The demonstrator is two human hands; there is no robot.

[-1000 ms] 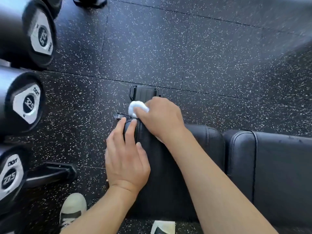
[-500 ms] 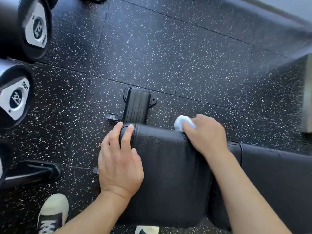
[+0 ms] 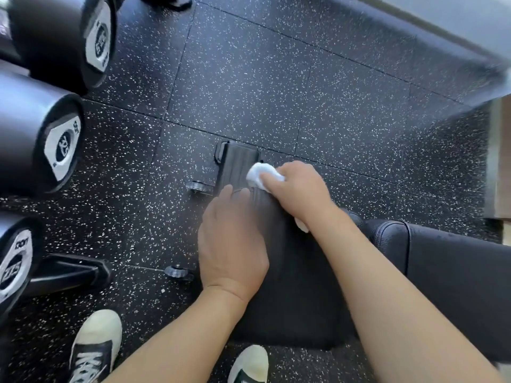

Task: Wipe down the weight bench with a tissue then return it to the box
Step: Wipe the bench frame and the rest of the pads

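The black padded weight bench (image 3: 304,294) runs from the lower middle to the right edge, its seat pad nearest me. My right hand (image 3: 300,193) grips a crumpled white tissue (image 3: 261,175) and presses it on the far end of the seat pad. A bit of tissue also shows under that wrist. My left hand (image 3: 232,244) lies flat on the pad's left side, fingers straight and reaching the far edge. No tissue box is in view.
Several black dumbbells (image 3: 55,142) on a rack fill the left edge. The bench's foot bar (image 3: 237,164) and two small wheels (image 3: 177,272) stand on the speckled rubber floor (image 3: 276,87). My two shoes (image 3: 94,346) are at the bottom. A wall base crosses the top right.
My right hand has swept the tissue back left along the pad's far edge, from the right corner toward the middle. The left hand has stayed flat on the pad.
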